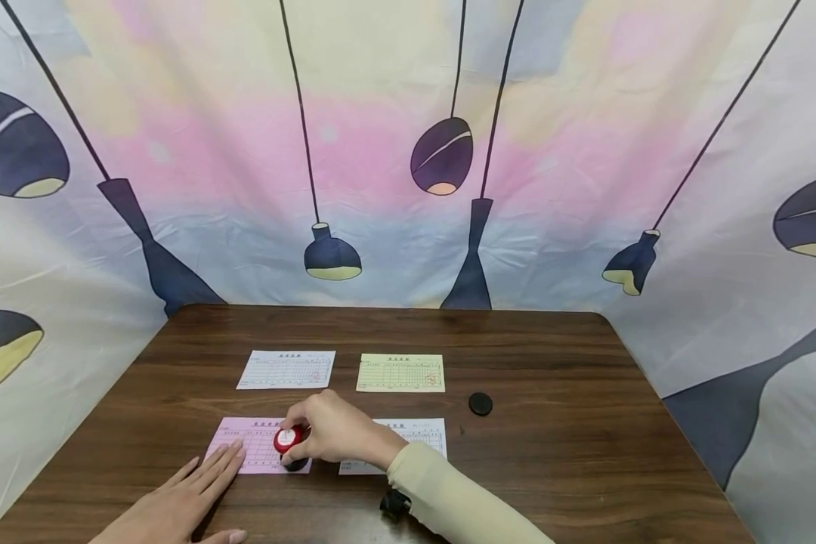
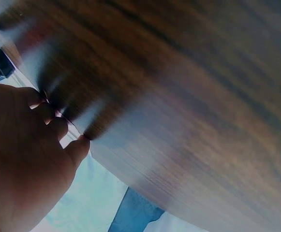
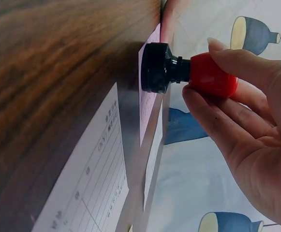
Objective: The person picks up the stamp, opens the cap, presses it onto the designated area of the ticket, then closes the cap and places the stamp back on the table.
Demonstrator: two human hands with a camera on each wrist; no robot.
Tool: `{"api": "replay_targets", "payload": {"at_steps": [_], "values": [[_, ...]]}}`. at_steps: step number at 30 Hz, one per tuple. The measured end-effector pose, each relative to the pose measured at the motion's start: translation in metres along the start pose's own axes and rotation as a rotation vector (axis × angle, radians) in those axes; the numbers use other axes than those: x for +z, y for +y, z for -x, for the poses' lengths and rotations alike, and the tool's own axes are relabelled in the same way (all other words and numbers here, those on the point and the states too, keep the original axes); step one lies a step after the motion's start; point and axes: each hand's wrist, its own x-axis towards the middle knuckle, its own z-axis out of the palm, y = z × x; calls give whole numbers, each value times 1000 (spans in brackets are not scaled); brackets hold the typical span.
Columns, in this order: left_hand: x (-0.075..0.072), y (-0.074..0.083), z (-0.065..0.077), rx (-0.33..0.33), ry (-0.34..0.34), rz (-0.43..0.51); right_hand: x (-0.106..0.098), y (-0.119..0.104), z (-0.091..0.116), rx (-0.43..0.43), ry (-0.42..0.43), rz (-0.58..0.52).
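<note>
My right hand (image 1: 336, 429) grips the red handle of a self-inking stamp (image 1: 288, 438), thumb and fingers around the knob. In the right wrist view the stamp's round black base (image 3: 155, 67) stands at the right part of a pink printed slip (image 1: 251, 431). Flat on that slip's left edge rest the outstretched fingers of my left hand (image 1: 183, 495), its palm over the wood. A white form (image 1: 421, 432) lies partly hidden beneath my right wrist and forearm.
Farther back on the brown table (image 1: 551, 453) lie a white slip (image 1: 279, 370) and a yellow slip (image 1: 391, 374), each with a red stamp mark at lower right. A round black cap (image 1: 480, 403) sits right of them. A patterned curtain (image 1: 381, 151) hangs behind.
</note>
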Motion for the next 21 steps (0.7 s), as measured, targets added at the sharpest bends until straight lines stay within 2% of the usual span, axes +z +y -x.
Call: {"api": "replay_targets", "payload": {"at_steps": [5, 8, 12, 15, 21], "values": [[6, -3, 0, -14, -4, 0, 1, -3, 0, 19, -12, 39], [10, -8, 0, -2, 22, -17, 0, -6, -2, 25, -16, 70], [20, -16, 2, 107, 110, -44, -1, -11, -6, 27, -54, 140], [27, -20, 2, 183, 146, -70, -2, -16, -7, 19, -84, 199], [31, -25, -2, 204, 178, -83, -8, -25, -7, 10, -72, 276]]}}
